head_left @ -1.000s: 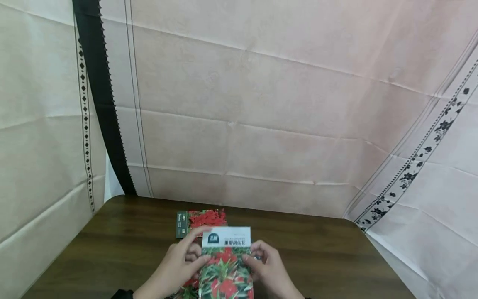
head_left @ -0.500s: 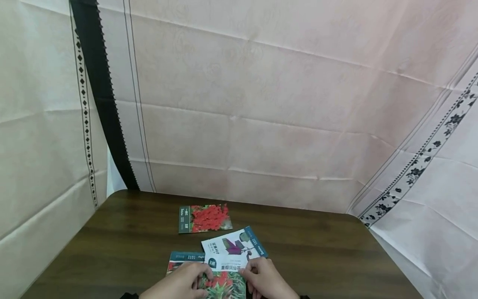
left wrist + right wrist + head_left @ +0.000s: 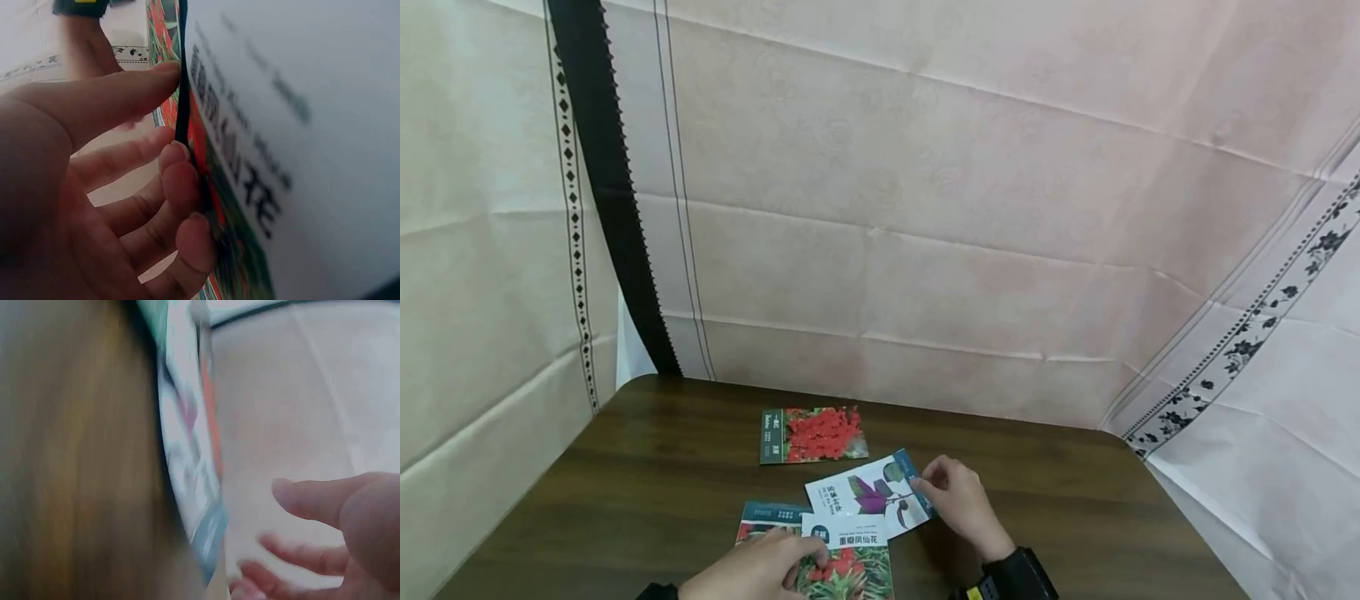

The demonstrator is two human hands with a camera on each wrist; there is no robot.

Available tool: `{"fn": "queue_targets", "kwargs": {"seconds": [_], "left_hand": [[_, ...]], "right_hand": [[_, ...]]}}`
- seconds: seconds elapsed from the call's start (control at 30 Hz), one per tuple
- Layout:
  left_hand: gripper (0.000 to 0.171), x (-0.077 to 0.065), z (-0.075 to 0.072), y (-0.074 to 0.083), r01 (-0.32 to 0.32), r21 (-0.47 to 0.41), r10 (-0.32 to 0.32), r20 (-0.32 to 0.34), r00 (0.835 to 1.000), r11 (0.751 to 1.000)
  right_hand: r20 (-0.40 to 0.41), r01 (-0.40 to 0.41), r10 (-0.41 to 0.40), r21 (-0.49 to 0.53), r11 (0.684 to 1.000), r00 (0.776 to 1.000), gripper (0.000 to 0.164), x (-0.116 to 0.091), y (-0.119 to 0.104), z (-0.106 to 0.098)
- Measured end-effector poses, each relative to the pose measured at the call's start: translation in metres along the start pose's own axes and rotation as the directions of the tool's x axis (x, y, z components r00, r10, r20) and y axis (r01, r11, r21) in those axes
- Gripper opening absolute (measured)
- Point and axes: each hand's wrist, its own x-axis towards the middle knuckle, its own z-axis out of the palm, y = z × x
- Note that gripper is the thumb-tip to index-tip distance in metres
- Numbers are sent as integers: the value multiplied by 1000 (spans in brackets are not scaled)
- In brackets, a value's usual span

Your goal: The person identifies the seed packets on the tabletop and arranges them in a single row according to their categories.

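1. Left hand point(image 3: 760, 564): fingers curled, gripping the white-banded packet point(image 3: 853, 560)'s edge, clearest in left wrist view; obstructs the teal-topped packet point(image 3: 771, 513).
2. Red-flowered packet point(image 3: 814, 435): apart, further back on table point(image 3: 1060, 500).
3. Purple-flowered packet point(image 3: 872, 493): partly beneath white-banded packet.
4. Right hand point(image 3: 961, 504): near its blue end; right wrist view alone shows digits spread, holding nothing.

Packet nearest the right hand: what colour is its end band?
The end band is blue, clearest in head view.

Right hand point(image 3: 958, 502) off the white-topped packet point(image 3: 856, 557), now beyond and right of the left hand point(image 3: 762, 565), at the purple-flower packet point(image 3: 872, 496)'s blue end; contact unclear. Versus first shot, gripped packet sits lower and purple-flower packet shows, just beyond the grip.
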Motion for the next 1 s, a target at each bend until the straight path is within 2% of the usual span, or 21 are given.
{"fn": "queue_targets", "kwargs": {"seconds": [0.1, 0.2, 0.27, 0.37, 0.43, 0.53, 0.67, 0.8, 0.87, 0.9, 0.93, 0.97, 1.0], "left_hand": [[27, -6, -4, 14, 3, 44, -4, 5, 1000, 999], [27, -7, -3, 17, -7, 68, 6, 13, 1000, 998], [28, -6, -3, 18, -5, 80, 4, 15, 1000, 997], [28, -4, -3, 19, -4, 92, 2, 13, 1000, 996], [28, -4, -4, 19, 1, 89, -2, 11, 1000, 996], [28, -4, -4, 19, -7, 84, 6, 1, 1000, 996], [30, -1, -3, 16, -16, 68, 15, 4, 1000, 998], [29, -1, -5, 13, -13, 26, 13, 6, 1000, 1000], [28, -4, -8, 17, -16, -25, 15, -47, 999, 1000], [27, -7, -10, 21, -33, -47, 27, -110, 994, 998], [26, -9, -12, 26, -49, -66, 36, -196, 980, 997], [24, -12, -15, 31, -64, -98, 33, -287, 957, 993], [24, -14, -17, 37, -85, -126, 32, -376, 926, 988]], "right_hand": [[-15, -74, 73, -30, 997, 997, 36, 10, 12, 3], [37, -130, 130, 11, 991, 991, 46, 17, 18, 8], [72, -154, 150, 53, 987, 986, 47, 21, 19, 10], [93, -151, 140, 119, 981, 986, 40, 24, 18, 9], [47, -115, 109, 156, 981, 993, 31, 25, 17, 3], [-87, -46, 65, 202, 978, 994, 20, 27, 15, -13], [-264, 52, 1, 195, 979, 965, 20, 22, 8, -44], [-339, 168, -96, 190, 967, 936, 25, 8, -7, -73], [-337, 226, -144, 219, 949, 930, 26, 1, -16, -81], [-324, 256, -172, 236, 937, 930, 26, -3, -22, -84], [-306, 286, -205, 249, 925, 930, 25, -7, -28, -87], [-278, 319, -244, 268, 909, 929, 24, -11, -34, -88], [-243, 355, -291, 280, 892, 925, 24, -14, -41, -88]]}}
